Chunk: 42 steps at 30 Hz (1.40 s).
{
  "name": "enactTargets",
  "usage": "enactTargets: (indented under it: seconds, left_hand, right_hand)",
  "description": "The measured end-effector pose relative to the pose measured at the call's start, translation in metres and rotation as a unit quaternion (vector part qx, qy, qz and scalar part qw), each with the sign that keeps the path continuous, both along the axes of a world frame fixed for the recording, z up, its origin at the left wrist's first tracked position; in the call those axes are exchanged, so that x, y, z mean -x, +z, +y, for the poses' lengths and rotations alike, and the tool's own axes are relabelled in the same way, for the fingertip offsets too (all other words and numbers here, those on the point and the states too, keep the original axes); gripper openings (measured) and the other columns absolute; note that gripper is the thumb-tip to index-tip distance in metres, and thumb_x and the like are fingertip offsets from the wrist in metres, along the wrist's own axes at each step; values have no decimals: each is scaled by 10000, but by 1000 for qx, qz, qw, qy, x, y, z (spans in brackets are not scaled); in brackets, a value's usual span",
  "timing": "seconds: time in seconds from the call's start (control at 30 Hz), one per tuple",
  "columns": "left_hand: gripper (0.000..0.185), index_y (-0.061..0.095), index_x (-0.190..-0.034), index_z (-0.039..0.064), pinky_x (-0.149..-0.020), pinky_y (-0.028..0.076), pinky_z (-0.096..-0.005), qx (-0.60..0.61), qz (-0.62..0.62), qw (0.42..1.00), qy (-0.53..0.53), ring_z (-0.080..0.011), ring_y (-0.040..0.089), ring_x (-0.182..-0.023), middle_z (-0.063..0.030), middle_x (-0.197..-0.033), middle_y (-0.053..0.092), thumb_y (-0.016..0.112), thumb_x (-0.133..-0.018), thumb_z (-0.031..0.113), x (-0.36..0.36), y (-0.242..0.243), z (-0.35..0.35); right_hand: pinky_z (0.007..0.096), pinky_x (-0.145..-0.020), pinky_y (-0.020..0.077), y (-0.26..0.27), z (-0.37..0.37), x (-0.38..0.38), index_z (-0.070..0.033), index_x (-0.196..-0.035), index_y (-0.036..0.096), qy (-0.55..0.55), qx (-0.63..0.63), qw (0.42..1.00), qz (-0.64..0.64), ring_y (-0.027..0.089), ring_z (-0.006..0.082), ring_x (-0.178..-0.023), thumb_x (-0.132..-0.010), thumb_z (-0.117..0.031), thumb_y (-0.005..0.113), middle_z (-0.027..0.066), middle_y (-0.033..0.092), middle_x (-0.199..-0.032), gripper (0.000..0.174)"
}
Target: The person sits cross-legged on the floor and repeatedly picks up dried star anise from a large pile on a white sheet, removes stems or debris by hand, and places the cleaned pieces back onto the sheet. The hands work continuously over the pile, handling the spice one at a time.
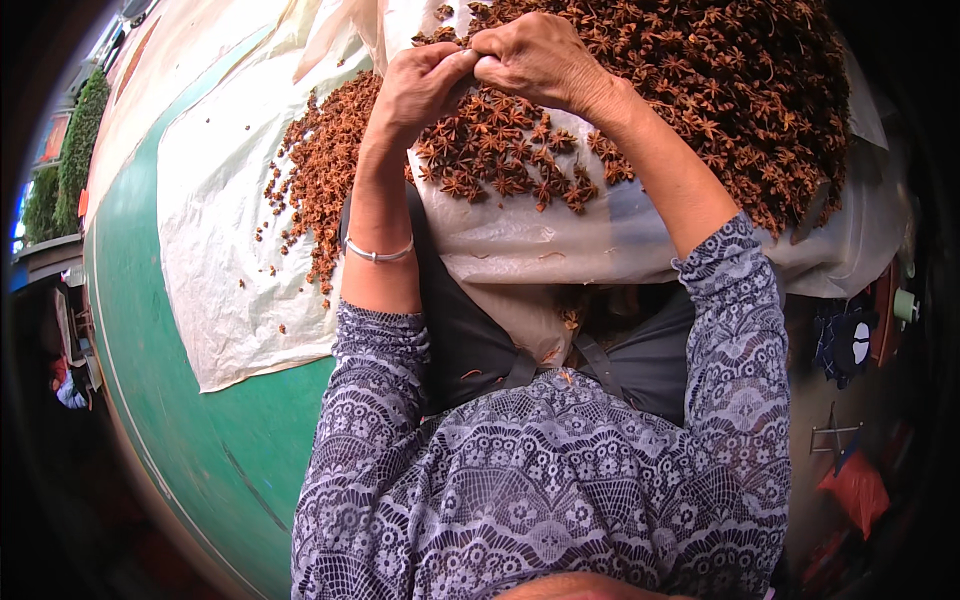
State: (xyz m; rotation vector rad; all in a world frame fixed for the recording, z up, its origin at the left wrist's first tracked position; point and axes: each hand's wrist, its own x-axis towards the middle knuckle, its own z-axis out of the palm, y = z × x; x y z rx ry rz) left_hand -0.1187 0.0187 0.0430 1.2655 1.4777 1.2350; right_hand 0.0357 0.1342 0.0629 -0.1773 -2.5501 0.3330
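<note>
My left hand (424,82) and my right hand (540,64) meet at their pinched fingertips. Anything held between them is too small or too hidden to make out. Below the hands, a loose group of dried star anise (502,146) lies on a plastic sheet (517,251). To the right rises a large heap of dark star anise (712,97), reaching behind my right forearm. A pile of smaller, redder star anise pieces (326,161) spreads to the left, partly hidden by my left forearm.
A white woven sheet (217,262) lies under the left pile, over the green floor (247,442). My legs (465,330) are beneath the plastic sheet's near edge. A red bag (859,491) and a dark patterned cloth (844,345) are at the right rim.
</note>
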Motion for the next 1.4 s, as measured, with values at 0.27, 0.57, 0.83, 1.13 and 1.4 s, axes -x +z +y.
enactTargets:
  seconds: [0.27, 0.57, 0.83, 1.13, 1.4]
  left_hand:
    - [218, 683, -865, 32, -595, 530, -259, -84, -8, 996, 0, -135, 664, -679, -48, -712, 647, 619, -905, 237, 16, -15, -8]
    - [158, 723, -980, 117, -747, 548, -386, -119, 395, 904, 111, -263, 693, -854, -113, -960, 710, 608, -914, 201, -47, -26, 11]
    - [331, 660, -1008, -37, -633, 549, -374, 66, 239, 967, -59, -273, 688, -675, -197, -748, 669, 683, -877, 265, -63, -27, 7]
    - [170, 640, -1014, -54, -601, 611, -305, -93, -212, 972, -38, -208, 691, -620, -156, -795, 685, 571, -950, 87, -58, -18, 10]
    - [157, 724, -1000, 86, -815, 539, -304, -80, 356, 931, 30, -226, 665, -964, -84, -1039, 681, 695, -850, 126, -57, -41, 11]
  right_hand:
    - [259, -415, 436, 20, -31, -95, 24, -783, 661, 185, 570, 772, -209, 596, 120, -526, -708, -135, 572, 87, 639, -655, 197]
    - [361, -612, 565, -55, -32, -90, -78, -995, 686, -66, -34, 995, -69, 664, 270, -682, -782, -9, 608, 82, 636, -842, 237]
    - [268, -617, 542, -90, -14, -59, -74, -951, 725, -141, 243, 960, -9, 671, 150, -695, -837, -116, 692, 59, 698, -823, 126]
    - [244, -655, 596, -70, -8, -90, 10, -965, 680, 134, 843, 431, 293, 690, 163, -729, -862, -65, 681, 147, 705, -893, 128]
    - [258, -545, 542, -15, -42, -161, 33, -998, 693, 93, 551, 709, -430, 679, 138, -620, -820, -143, 620, 94, 701, -756, 261]
